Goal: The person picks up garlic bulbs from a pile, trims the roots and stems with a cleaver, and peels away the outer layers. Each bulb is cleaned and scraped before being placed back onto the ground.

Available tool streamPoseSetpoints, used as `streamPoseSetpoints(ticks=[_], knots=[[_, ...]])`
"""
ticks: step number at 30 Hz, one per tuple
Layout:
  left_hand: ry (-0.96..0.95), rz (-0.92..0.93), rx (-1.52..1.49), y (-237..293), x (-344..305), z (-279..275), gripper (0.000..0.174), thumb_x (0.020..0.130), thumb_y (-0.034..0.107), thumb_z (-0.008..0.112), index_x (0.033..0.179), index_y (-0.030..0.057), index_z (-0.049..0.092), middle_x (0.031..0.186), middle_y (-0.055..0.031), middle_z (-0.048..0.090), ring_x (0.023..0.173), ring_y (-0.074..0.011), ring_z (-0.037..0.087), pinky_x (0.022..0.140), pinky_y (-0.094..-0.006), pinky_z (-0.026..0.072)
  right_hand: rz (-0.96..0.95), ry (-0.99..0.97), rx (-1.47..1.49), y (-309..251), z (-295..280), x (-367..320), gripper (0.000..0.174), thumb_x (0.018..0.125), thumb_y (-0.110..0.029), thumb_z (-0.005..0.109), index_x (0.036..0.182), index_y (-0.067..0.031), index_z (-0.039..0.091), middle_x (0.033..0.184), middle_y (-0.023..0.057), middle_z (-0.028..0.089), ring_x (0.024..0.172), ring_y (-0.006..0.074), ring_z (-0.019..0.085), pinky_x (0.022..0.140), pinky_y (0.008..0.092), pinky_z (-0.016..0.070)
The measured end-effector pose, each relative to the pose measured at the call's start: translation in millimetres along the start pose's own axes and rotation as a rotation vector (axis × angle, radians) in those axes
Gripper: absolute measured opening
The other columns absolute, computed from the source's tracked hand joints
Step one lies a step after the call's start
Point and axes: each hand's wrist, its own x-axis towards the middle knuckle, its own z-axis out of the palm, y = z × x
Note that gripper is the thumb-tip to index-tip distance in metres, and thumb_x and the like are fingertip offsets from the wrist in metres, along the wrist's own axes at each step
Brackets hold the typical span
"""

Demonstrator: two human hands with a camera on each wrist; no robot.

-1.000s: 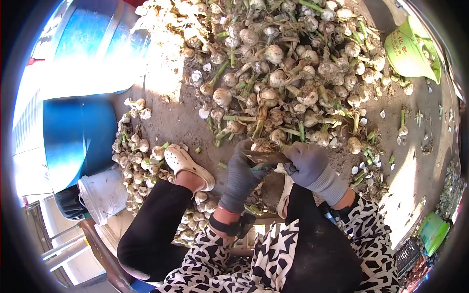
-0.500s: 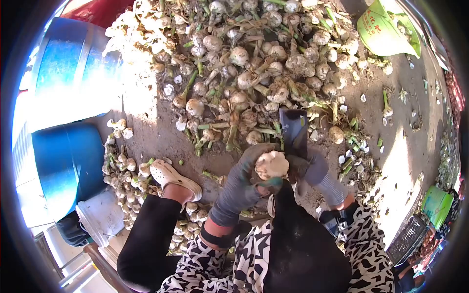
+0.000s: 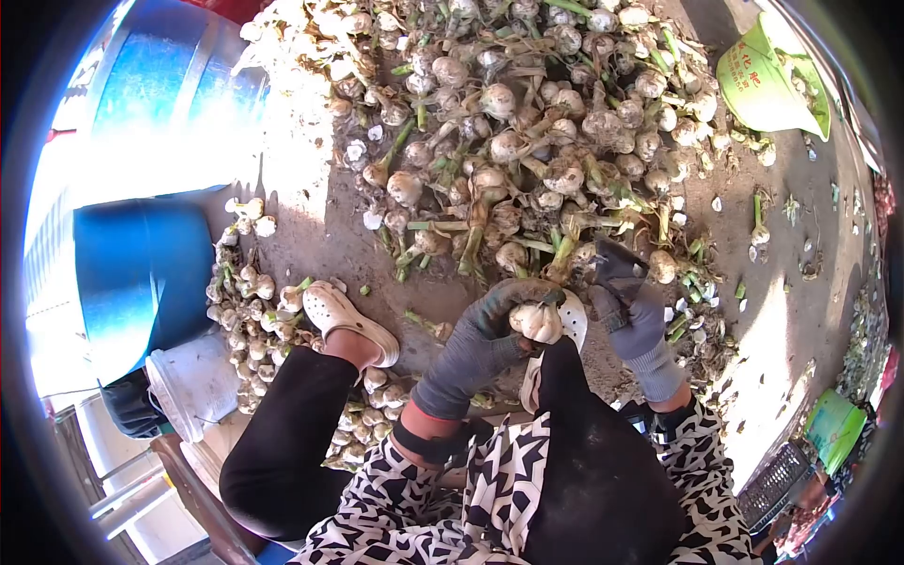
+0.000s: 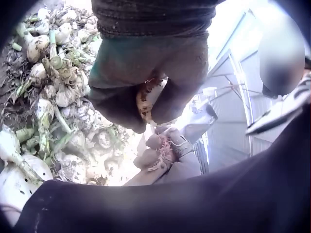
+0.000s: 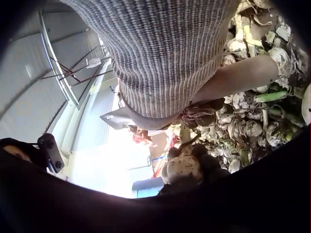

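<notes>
Garlic [image 3: 537, 323] pinched in left hand [image 3: 476, 347] | knife [image 3: 621, 260], 2 o'clock of garlic, gripped by right hand [image 3: 642, 325] | heap [image 3: 513, 146] at 12 o'clock

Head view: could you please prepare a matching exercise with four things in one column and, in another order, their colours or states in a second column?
Things:
1. left hand
2. bucket
3. right hand
4. bag

Colours or states:
A. white, beside a blue barrel
B. holds a dark blade
C. yellow-green
D. holds a garlic bulb

Pairs: 1-D, 2-A, 3-B, 4-C.
</notes>
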Motion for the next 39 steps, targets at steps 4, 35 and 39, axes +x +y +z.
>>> streamPoseSetpoints(ticks=[4, 35, 39], knots=[[0.004, 0.026, 0.043, 0.6, 0.9, 1.3, 0.063, 0.076, 0.03, 0.08, 0.128, 0.0064, 0.052, 0.108, -0.0014, 0.063, 0.099, -0.0119, 0.059, 0.085, -0.0249, 0.0474, 0.447, -0.041, 0.342, 5.8, 1.6, -13.0, 0.012, 0.085, -0.007, 0.067, 0.096, -0.0041, 0.064, 0.079, 0.0061, 0.065, 0.066, 0.014, 0.059, 0.058, 0.0282, 0.047], [0.431, 0.119, 0.492, -46.8, 39.3, -107.0, 0.052, 0.084, 0.016, 0.068, 0.131, 0.0054, 0.049, 0.121, -0.0097, 0.056, 0.108, -0.0207, 0.057, 0.091, -0.0339, 0.0478, 0.147, 0.742, 0.131, 13.7, -253.7, 164.5, 0.01, 0.086, -0.01, 0.07, 0.077, -0.0096, 0.064, 0.07, 0.0014, 0.066, 0.051, 0.0072, 0.052, 0.047, 0.0242, 0.0424], [0.696, 0.31, 1.664, -47.6, 32.1, -158.7, 0.057, 0.079, 0.006, 0.071, 0.13, 0.0046, 0.047, 0.119, -0.0098, 0.057, 0.109, -0.0189, 0.056, 0.09, -0.0316, 0.0486, 0.215, 0.815, 0.137, 48.0, -278.5, 186.9, 0.009, 0.086, -0.011, 0.069, 0.089, -0.0058, 0.062, 0.068, 0.0042, 0.064, 0.048, 0.0082, 0.051, 0.043, 0.0241, 0.0399]])
